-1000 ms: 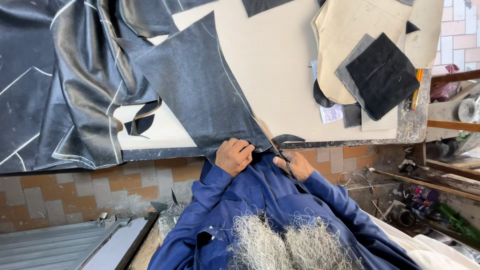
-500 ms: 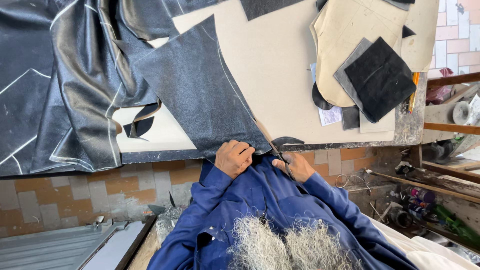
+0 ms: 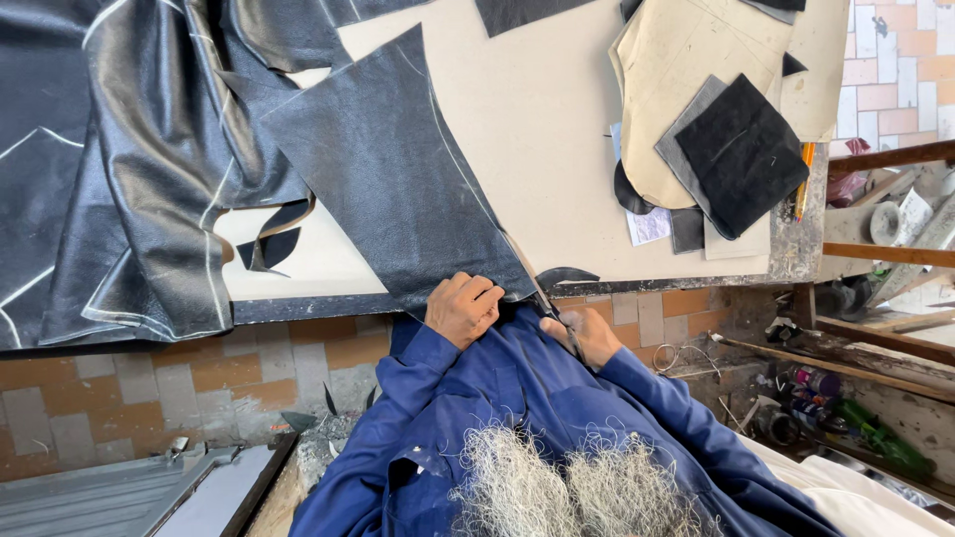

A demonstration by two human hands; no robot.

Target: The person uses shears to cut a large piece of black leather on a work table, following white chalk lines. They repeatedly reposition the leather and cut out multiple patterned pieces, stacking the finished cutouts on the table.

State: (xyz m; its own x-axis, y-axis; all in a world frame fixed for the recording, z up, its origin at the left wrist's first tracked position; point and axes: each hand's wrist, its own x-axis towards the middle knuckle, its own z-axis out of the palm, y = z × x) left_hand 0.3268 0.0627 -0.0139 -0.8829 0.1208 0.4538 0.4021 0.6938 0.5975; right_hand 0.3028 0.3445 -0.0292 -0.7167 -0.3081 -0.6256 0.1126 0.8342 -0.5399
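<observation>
Light is bright, even and soft, like daylight, and casts only faint shadows under the stacked pieces on the table point(image 3: 557, 129). White sheen runs along the folds of the black leather point(image 3: 149, 169) at left, the strongest glare in view. The flat leather sheet point(image 3: 388, 169) looks matte and grainy. Focus is sharp across the table and the hands; the grey hair at the bottom edge is slightly soft. Lines bend a little toward the corners, as with a wide lens.
</observation>
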